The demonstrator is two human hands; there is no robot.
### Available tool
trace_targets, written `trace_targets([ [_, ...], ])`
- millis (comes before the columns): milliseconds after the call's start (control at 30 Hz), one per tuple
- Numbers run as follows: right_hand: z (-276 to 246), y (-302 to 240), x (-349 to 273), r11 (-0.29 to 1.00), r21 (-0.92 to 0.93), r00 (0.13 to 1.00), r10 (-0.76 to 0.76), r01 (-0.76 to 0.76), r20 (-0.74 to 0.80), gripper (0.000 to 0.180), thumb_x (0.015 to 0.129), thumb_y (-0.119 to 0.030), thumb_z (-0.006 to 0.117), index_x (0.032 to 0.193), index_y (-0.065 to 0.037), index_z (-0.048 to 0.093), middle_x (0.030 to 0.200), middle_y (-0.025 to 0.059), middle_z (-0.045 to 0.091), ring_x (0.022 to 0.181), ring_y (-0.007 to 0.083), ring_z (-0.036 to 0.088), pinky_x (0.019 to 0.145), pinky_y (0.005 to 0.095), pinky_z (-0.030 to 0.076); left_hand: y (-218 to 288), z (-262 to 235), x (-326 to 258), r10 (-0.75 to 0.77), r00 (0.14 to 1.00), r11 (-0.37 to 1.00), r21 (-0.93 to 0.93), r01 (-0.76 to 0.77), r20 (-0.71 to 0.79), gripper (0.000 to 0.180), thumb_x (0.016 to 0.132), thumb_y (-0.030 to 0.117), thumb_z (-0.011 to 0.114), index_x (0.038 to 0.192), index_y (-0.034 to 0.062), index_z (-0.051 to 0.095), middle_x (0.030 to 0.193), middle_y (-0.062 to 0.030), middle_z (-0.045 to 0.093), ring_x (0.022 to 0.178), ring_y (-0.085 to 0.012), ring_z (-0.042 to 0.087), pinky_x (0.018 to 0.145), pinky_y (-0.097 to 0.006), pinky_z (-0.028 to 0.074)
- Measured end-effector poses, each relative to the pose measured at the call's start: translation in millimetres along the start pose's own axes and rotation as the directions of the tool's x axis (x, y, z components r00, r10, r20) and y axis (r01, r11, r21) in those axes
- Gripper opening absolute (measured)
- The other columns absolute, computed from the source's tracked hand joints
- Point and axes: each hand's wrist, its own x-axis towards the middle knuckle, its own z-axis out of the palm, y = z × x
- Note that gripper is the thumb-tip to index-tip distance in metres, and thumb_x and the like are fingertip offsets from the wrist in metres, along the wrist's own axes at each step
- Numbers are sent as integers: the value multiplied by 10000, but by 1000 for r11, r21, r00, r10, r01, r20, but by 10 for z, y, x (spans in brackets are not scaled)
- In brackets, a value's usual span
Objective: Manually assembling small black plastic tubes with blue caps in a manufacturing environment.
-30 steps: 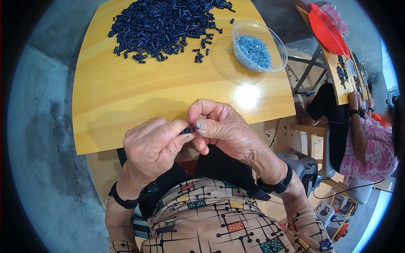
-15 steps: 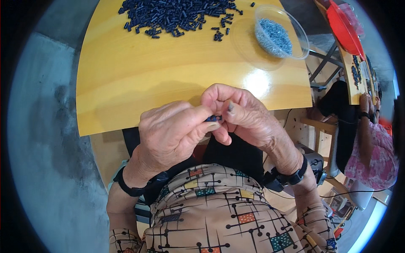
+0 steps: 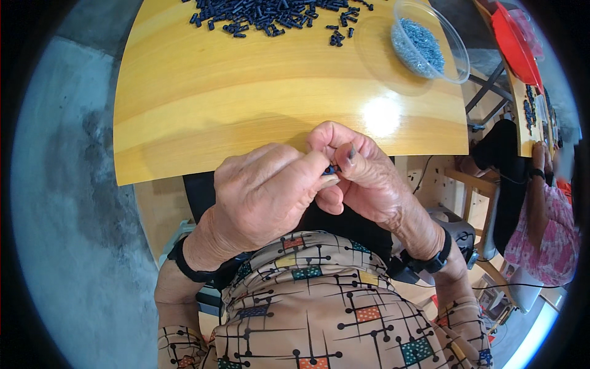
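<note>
Grey concrete floor surrounds our yellow wooden worktop [image 3: 246, 104], where a heap of dark blue pegs [image 3: 270, 12] lies along the far edge and a clear plastic bowl [image 3: 458, 58] of grey bits sits at the far right corner. Just off the near edge, our left hand [image 3: 264, 197] and right hand [image 3: 362, 172] meet, fingertips pinched together on one small dark blue peg [image 3: 330, 168]. Our fingers hide most of it, so we cannot tell which way it points.
</note>
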Motion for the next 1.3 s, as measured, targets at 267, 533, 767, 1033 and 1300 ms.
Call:
trace_targets([
  [267, 80, 80, -69, 998, 53, 997, -24, 27, -69, 249, 872, -274, 624, 953, -47, 564, 679, 33, 541, 538, 112, 507, 501, 246, 431, 33, 30, -82, 52, 998, 998, 47, -51, -24, 287, 631, 116, 773, 860, 9, 637, 620, -31, 535, 515, -145, 556, 436, -250, 432],
  [533, 31, 156, -104, 993, 117, 996, -7, 18, -93, 202, 869, -241, 625, 896, -48, 575, 690, 24, 542, 543, 100, 495, 469, 237, 432, 37, 81, -176, -29, 999, 1000, -9, 29, 36, 257, 658, 37, 750, 894, 2, 654, 635, -45, 563, 553, -162, 587, 481, -276, 465],
  [767, 87, 130, -56, 996, 94, 991, 15, -2, -135, 186, 882, -237, 614, 851, -66, 544, 687, -7, 490, 531, 66, 426, 457, 224, 422, -39, 109, -166, 52, 998, 996, -69, -55, -40, 253, 656, 65, 759, 858, -10, 626, 598, -27, 545, 492, -125, 572, 435, -233, 469],
  [1033, 116, 52, -30, 994, 105, 988, 44, -29, -145, 202, 891, -265, 597, 843, -77, 540, 689, -10, 482, 535, 63, 414, 465, 229, 411, -29, 72, -110, -56, 998, 998, -12, 56, -11, 175, 739, 139, 717, 853, 31, 640, 560, -60, 504, 469, -203, 526, 439, -300, 404],
  [1300, 121, 88, -88, 972, 236, 996, 23, -2, -86, 268, 896, -330, 563, 948, -67, 549, 730, 0, 497, 587, 85, 450, 566, 280, 438, -21, 36, -48, -42, 999, 998, -49, 43, 19, 195, 686, 134, 756, 823, 42, 653, 554, -58, 526, 472, -189, 538, 439, -289, 410],
])
